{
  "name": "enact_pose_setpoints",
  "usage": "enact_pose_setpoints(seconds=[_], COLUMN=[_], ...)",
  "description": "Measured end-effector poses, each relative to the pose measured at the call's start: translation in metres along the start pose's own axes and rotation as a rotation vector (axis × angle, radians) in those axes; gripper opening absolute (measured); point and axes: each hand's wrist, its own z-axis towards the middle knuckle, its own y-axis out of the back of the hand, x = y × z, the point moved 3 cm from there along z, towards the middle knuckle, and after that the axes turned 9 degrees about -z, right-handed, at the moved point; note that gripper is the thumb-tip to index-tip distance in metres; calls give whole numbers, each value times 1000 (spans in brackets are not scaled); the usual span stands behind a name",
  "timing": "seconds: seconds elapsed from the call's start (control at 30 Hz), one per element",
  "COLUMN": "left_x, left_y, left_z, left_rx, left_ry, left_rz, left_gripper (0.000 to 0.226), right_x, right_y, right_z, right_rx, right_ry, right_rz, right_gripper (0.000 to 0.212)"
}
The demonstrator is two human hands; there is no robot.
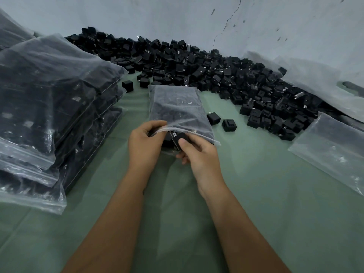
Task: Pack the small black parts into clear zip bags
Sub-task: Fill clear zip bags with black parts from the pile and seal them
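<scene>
A clear zip bag [178, 110] lay flat on the green cloth [256, 194] in the middle, with its open mouth on the near side. It already had many small black parts inside. The left hand [144, 147] pinched the top lip of the bag's mouth between thumb and fingers and held it up. The right hand [201, 154] was curled around one black part [180, 139], with the thumb on top, and held it right at the bag's mouth. Two loose parts [221, 122] sat on the cloth just right of the bag. A big heap of black parts [206, 69] stretched along the far side, against the pale wall [177, 16], and spread down to the right. On the left, a stack of filled bags [53, 107] was piled up high. On the right, near the heap, lay an empty clear bag [332, 152], flat on the cloth.
</scene>
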Motion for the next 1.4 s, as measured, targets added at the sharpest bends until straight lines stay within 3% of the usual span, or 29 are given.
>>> enact_pose_setpoints(seconds=[0.2, 0.33, 0.47, 0.6, 0.67, 0.93, 1.07, 1.27, 1.4], left_x=[-2, -1, -2, -3, -2, -8, -11, -14, -14], left_y=[-2, -3, -5, -4, -4, -3, -5, -7, -8], left_z=[-1, -1, -2, -4, -4, -8, -12, -14, -14], left_rx=[32, 76, 130, 133, 130, 102, 4, -66, -63], left_ry=[-31, -34, -92, -96, -88, -145, -312, -460, -479], left_rz=[9, 50, 136, 148, 148, 174, 354, 395, 374], left_gripper=[19, 20, 17, 16, 16, 16, 17, 22, 25], right_x=[-1, -1, -2, 4, 6, -1, -4, 9, 6], right_y=[1, -1, 1, 5, 4, -11, -13, -23, -34], right_z=[2, 5, 6, -2, -9, -11, -3, 28, 53], right_rx=[-74, -130, -246, -338, -352, -156, -111, 99, 234], right_ry=[-41, -39, 23, 250, 354, 489, 481, 510, 428], right_rz=[207, 179, -188, -657, -791, -1247, -1215, -1214, -1329], right_gripper=[21, 25, 18, 4, 9, 39, 38, 26, 38])
